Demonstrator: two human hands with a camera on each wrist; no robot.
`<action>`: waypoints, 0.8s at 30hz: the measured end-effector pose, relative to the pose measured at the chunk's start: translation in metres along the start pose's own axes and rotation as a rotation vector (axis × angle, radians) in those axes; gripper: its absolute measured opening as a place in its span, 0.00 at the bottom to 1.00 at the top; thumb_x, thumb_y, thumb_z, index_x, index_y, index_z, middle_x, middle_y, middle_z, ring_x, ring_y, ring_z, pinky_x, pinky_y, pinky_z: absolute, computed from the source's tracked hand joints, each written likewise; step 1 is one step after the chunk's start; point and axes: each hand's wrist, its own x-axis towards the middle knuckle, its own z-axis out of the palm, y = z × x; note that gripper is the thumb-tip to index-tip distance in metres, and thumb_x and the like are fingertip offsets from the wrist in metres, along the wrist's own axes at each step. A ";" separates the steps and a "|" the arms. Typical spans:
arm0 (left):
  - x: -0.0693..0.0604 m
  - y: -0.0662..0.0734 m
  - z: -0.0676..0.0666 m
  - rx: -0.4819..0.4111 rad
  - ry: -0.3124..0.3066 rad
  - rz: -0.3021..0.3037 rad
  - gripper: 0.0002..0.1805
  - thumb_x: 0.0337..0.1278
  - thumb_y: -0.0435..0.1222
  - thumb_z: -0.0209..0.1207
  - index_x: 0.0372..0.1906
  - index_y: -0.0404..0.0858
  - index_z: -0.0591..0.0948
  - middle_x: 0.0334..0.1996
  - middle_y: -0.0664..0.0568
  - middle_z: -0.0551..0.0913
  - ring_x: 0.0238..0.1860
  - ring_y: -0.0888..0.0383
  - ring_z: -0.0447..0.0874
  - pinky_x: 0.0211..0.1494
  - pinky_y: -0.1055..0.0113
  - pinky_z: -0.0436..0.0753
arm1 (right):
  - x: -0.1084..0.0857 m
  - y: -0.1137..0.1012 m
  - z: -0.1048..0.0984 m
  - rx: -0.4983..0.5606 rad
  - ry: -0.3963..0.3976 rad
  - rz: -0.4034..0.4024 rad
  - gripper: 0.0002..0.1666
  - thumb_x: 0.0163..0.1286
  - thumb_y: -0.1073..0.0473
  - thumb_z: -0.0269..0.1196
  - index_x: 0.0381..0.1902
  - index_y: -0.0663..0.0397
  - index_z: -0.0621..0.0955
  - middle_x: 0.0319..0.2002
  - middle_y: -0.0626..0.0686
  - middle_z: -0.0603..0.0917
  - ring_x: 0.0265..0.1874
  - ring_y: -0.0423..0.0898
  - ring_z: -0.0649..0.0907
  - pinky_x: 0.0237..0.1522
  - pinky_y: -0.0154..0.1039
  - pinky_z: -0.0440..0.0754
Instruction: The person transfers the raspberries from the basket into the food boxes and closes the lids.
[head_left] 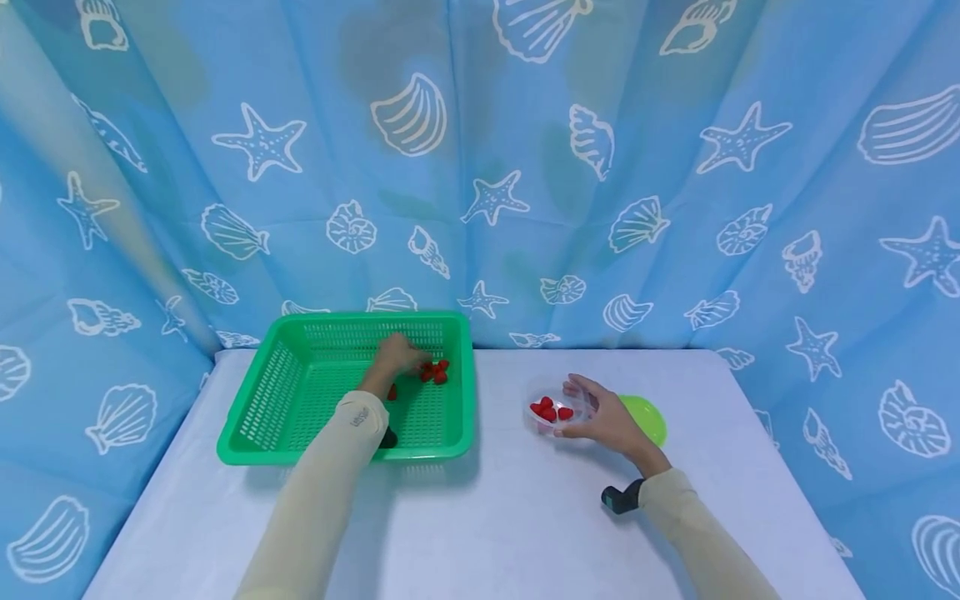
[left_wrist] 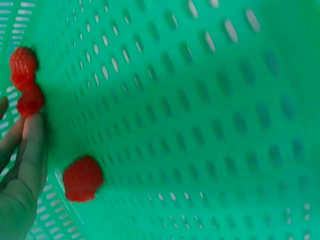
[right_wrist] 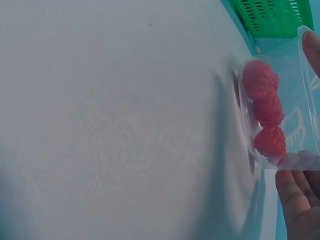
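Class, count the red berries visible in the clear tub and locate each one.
4 visible in the head view: three red berries bunched at picture left in the clear tub, one to their right, nearer the right hand. Others may be hidden underneath.

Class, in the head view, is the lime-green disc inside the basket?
No, the lime-green disc lies on the table beside the right hand, apart from the basket.

Blue curtains [head_left: 540, 250] printed with white starfish [head_left: 262, 143] and seashells [head_left: 411, 115] are hanging behind the white-topped bench [head_left: 510, 533] and closing in its left and right sides; soft light is falling across the bench.
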 end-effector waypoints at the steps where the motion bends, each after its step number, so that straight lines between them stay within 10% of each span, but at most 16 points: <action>1: 0.000 0.001 0.002 0.011 0.005 0.001 0.18 0.61 0.40 0.63 0.20 0.33 0.83 0.20 0.45 0.84 0.25 0.53 0.84 0.31 0.61 0.80 | 0.000 0.000 0.000 0.005 -0.002 0.000 0.66 0.40 0.40 0.80 0.75 0.44 0.61 0.67 0.50 0.72 0.70 0.55 0.62 0.60 0.60 0.72; 11: 0.001 0.001 0.010 0.096 0.072 0.041 0.15 0.58 0.36 0.65 0.21 0.28 0.85 0.19 0.42 0.84 0.24 0.49 0.82 0.24 0.66 0.72 | 0.000 -0.002 0.002 0.015 -0.012 -0.015 0.65 0.43 0.42 0.80 0.75 0.48 0.60 0.67 0.53 0.71 0.70 0.57 0.62 0.61 0.61 0.70; 24: 0.003 -0.010 0.007 -0.213 -0.001 -0.036 0.10 0.58 0.36 0.66 0.37 0.31 0.86 0.32 0.45 0.86 0.33 0.53 0.86 0.44 0.57 0.84 | 0.000 0.001 0.001 -0.021 0.002 0.002 0.66 0.41 0.40 0.80 0.75 0.46 0.61 0.67 0.51 0.72 0.70 0.57 0.62 0.59 0.60 0.72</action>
